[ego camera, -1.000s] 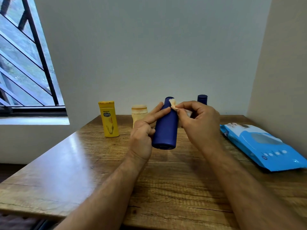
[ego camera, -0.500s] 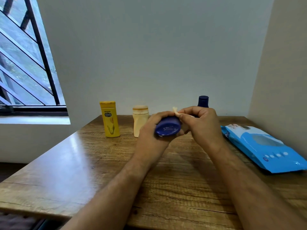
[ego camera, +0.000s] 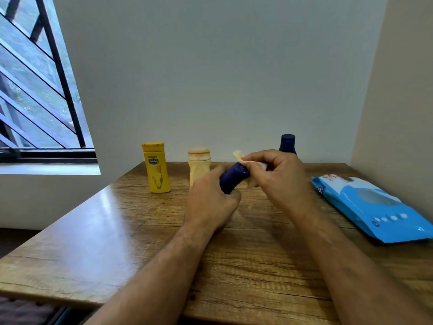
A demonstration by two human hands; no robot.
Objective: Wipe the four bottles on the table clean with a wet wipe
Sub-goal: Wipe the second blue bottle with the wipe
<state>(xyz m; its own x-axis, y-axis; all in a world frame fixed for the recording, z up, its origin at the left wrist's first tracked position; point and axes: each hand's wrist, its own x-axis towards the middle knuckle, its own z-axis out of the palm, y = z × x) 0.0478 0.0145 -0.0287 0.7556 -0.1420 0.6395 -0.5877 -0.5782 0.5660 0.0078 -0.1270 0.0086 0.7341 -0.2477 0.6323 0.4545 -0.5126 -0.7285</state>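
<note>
Head view, hands at mid-worktop. The left hand [ego camera: 212, 198] is curled round the lower body of a dark blue, cylindrical plastic bottle [ego camera: 233, 178], which is lifted clear of the wooden worktop [ego camera: 131, 221] and tilted; its long axis runs from the left palm up and to the right, so that one end, which end cannot be told, points toward the right hand [ego camera: 278, 177]; the right hand pinches a small, crumpled, pale cream wet wipe [ego camera: 241, 157] between thumb and fingertips and holds it against that upper end, with a corner of the wipe sticking up above the knuckles; both hands are thus closed on their objects, neither one free. The exposed end lies just beside the right fingers, whereas the covered body lies inside the left grip; in judgement, the coming strokes depend on the left hand turning the bottle about this axis so that unwiped surface meets the wipe. Along the far edge stand, from left to right, a yellow flat-sided lotion bottle with a flip cap [ego camera: 156, 168], a squat cream-coloured bottle with a round cap [ego camera: 199, 164] and a second dark blue bottle [ego camera: 287, 143], largely hidden behind the right hand; at right lies a light blue soft pack of wipes [ego camera: 375, 207].
</note>
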